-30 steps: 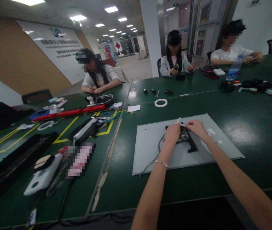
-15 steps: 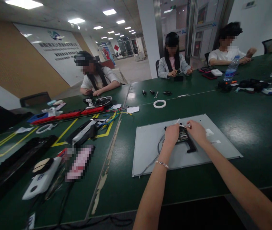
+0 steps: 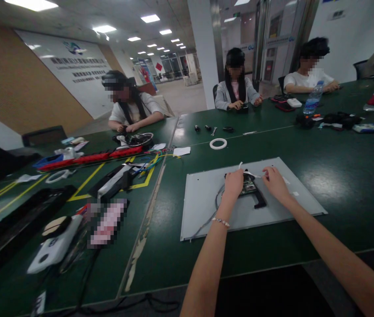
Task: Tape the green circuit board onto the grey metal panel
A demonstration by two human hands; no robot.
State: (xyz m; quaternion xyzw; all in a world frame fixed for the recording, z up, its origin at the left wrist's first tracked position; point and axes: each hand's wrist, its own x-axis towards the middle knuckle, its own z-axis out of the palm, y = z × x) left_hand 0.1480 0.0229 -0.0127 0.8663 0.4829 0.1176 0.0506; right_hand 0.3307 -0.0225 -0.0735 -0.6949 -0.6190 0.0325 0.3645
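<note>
A pale grey flat panel point(image 3: 200, 193) lies on the green table in front of me. On it rests a black frame with an exposed circuit board point(image 3: 249, 186), a grey cable point(image 3: 208, 220) trailing from its left side. My left hand point(image 3: 234, 184) is closed at the left edge of the board, with a white end sticking up above its fingers. My right hand point(image 3: 275, 182) is to the right of the board, pinching a strip of white tape point(image 3: 256, 175) that stretches across towards my left hand. My left fingertips are partly hidden.
A white tape roll point(image 3: 218, 144) lies beyond the panel, near a small wrench point(image 3: 214, 131). On the left are a red strip point(image 3: 108, 156), a long black tray point(image 3: 25, 229) and a white device point(image 3: 53, 246). Several people sit across the table; bottles point(image 3: 313, 99) stand at right.
My right hand has moved right, away from my left, and more of the white tape strip shows between them. My left hand stays at the board.
</note>
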